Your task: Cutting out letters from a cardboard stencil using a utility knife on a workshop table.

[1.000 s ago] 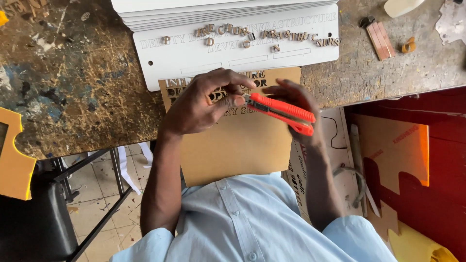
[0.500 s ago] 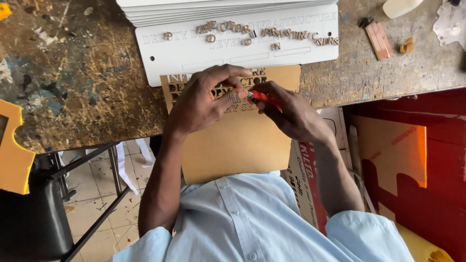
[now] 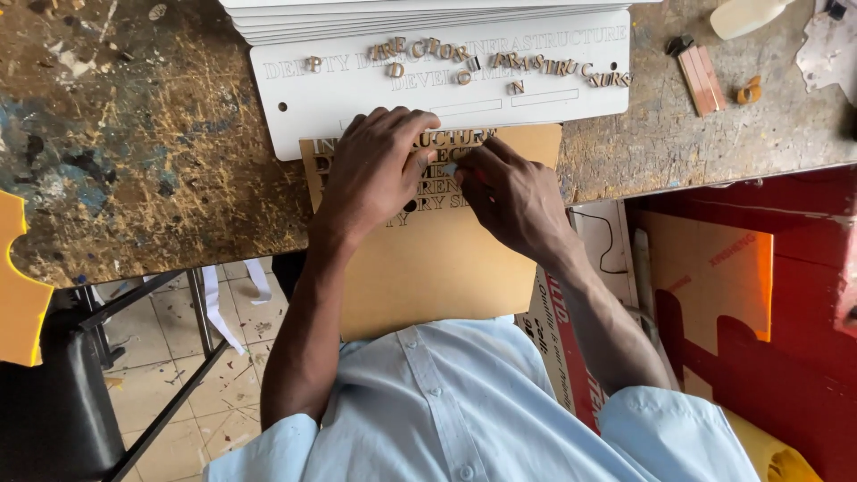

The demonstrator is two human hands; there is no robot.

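Note:
A brown sheet point(image 3: 446, 268) with cut-out lettering lies half on the worktable, half over my lap. My left hand point(image 3: 375, 174) presses flat on its lettered top part, fingers spread over the rows of letters. My right hand point(image 3: 513, 201) is closed around an orange utility knife whose pale tip point(image 3: 451, 168) just shows between thumb and forefinger, touching the lettering next to my left fingertips. The knife's body is hidden inside the hand. Just beyond lies a white engraved plate point(image 3: 357, 98) with several small brown cut-out letters point(image 3: 420, 49) set on it.
The worn, paint-stained worktable point(image 3: 134, 161) carries a stack of white plates point(image 3: 428, 13) at the far edge, and a small wooden block point(image 3: 701, 78) on the right. A red and orange shaped board point(image 3: 759, 295) stands at right, a yellow-orange piece point(image 3: 18, 286) at left.
My right hand has turned and closed over the orange knife, so its body, plainly visible a second ago, is now hidden. The knife tip has moved left to the lettering; my left hand spread flatter.

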